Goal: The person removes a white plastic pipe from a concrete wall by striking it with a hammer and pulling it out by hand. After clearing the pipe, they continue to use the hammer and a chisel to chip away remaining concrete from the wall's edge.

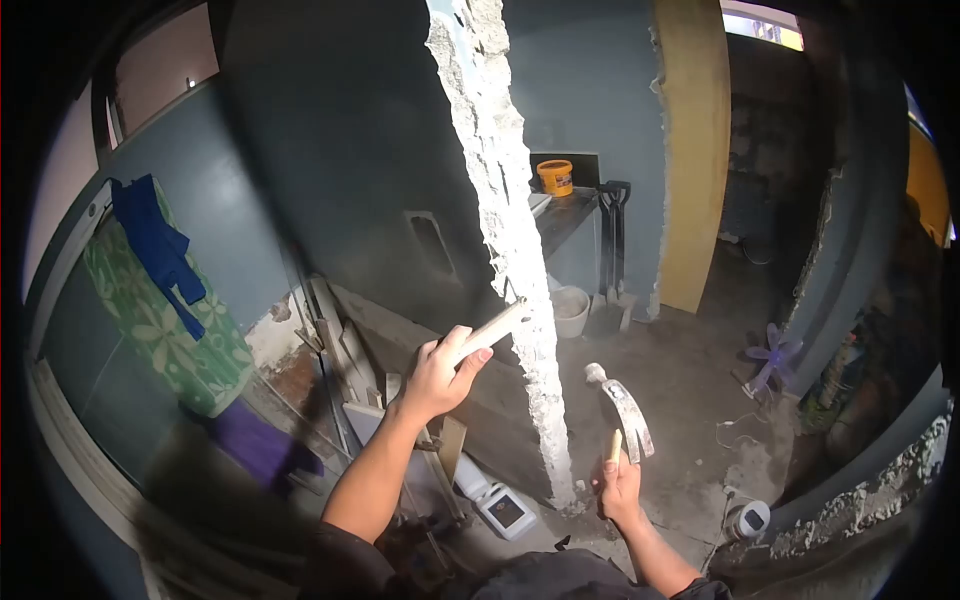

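My left hand (436, 378) is wrapped round a pale, wood-like bar (494, 330). The bar's far end meets the rough broken edge of the wall (540, 375), which runs from the top of the view down to the floor. My right hand (621, 488) grips a claw hammer (630, 418) by its light handle, low and to the right of that edge. The hammer's head is whitened and stands apart from the wall.
Wood offcuts (345, 345) and a white jug (505, 510) lie at left. Behind stand a white bucket (570, 312), shovels (613, 240) and a yellow tub (555, 178). A purple fan (775, 352) and a white round device (750, 520) are at right. Cloths (170, 300) hang left.
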The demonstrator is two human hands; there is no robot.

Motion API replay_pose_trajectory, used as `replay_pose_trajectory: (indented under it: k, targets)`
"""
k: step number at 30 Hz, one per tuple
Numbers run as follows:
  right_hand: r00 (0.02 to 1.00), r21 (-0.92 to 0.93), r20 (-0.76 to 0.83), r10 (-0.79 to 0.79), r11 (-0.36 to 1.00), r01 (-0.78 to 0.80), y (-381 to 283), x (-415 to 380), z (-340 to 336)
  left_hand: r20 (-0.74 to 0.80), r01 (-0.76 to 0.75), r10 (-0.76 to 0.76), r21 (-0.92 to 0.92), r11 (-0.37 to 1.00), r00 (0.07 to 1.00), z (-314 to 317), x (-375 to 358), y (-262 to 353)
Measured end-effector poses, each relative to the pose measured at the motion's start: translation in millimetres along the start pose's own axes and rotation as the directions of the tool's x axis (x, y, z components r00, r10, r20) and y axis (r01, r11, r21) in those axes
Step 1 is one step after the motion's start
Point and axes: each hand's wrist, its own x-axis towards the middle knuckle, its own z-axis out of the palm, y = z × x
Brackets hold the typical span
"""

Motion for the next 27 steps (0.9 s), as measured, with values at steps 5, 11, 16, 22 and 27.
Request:
replay_pose_trajectory:
  k: [5,11,16,22,27]
  targets:
    - [0.909,0.127,-0.204,-0.364,0.911,0.393,-58.4,34.4,30.7,-0.030,-0.064,0.065,0.019,0.998,0.997,-6.7,3.1,-7.7]
    - [0.875,-0.391,-0.056,-0.481,0.817,0.424,-42.9,84.7,62.9,0.063,0.014,-0.013,-0.011,1.000,0.998,-19.0,8.6,-15.2]
    - [0.929,-0.078,-0.139,-0.344,0.939,0.336,-75.8,70.0,83.1,0.031,-0.061,0.063,-0.059,0.996,0.998,-16.9,15.6,-25.4]
    - [0.899,-0.321,-0.180,-0.398,0.888,0.329,-55.7,86.1,83.5,-0.172,-0.097,0.096,0.001,0.995,0.980,12.7,11.5,-52.6]
    - [0.931,0.174,-0.350,-0.106,0.969,0.175,-57.9,37.6,87.8,-0.010,-0.222,0.225,-0.198,0.955,0.974,-5.4,5.4,-34.6]
